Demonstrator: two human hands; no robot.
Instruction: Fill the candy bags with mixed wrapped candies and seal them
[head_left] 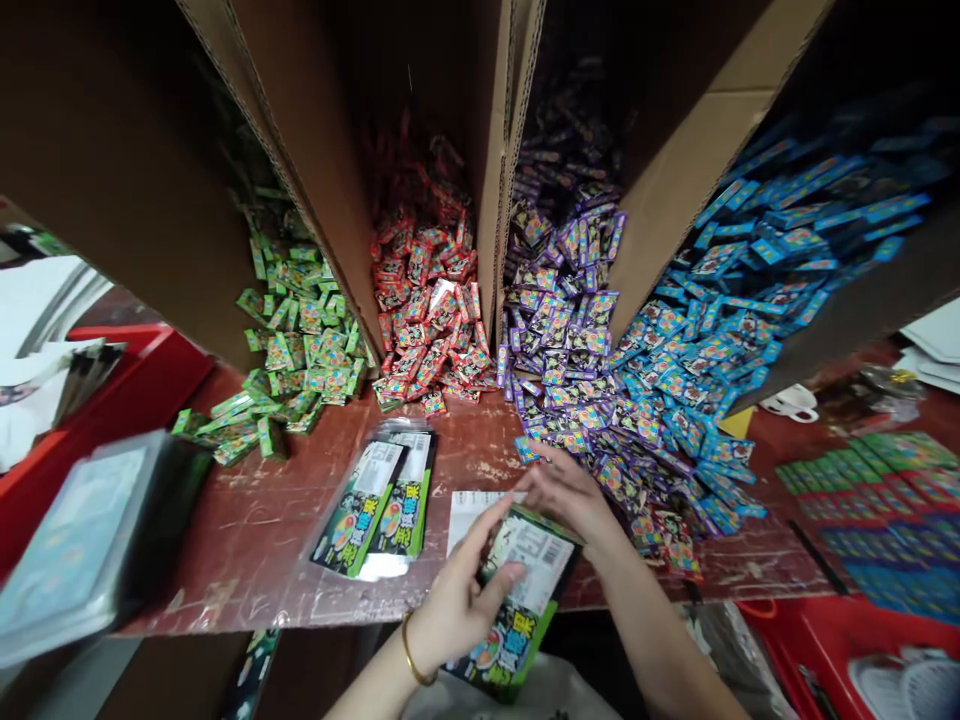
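A black and green candy box (517,590) with a barcode label is in my left hand (469,600), the thumb pressed across its face and the fingers behind it. My right hand (574,500) is at the box's upper end, fingers stretched out and apart. A small blue packet (527,450) shows beside its fingertips; I cannot tell whether they touch. Just right of that hand lie purple candy packets (559,330). Two similar black and green packs (360,510) lie on the table to the left, with clear plastic around them. White paper (465,515) lies partly behind my left hand.
Cardboard dividers (495,180) separate heaps of green packets (300,350), red packets (427,320), purple and blue packets (682,340). Clear plastic sleeves (82,530) are stacked left by a red bin (150,370). Colourful packets (892,510) lie in rows at right, above another red bin (817,650).
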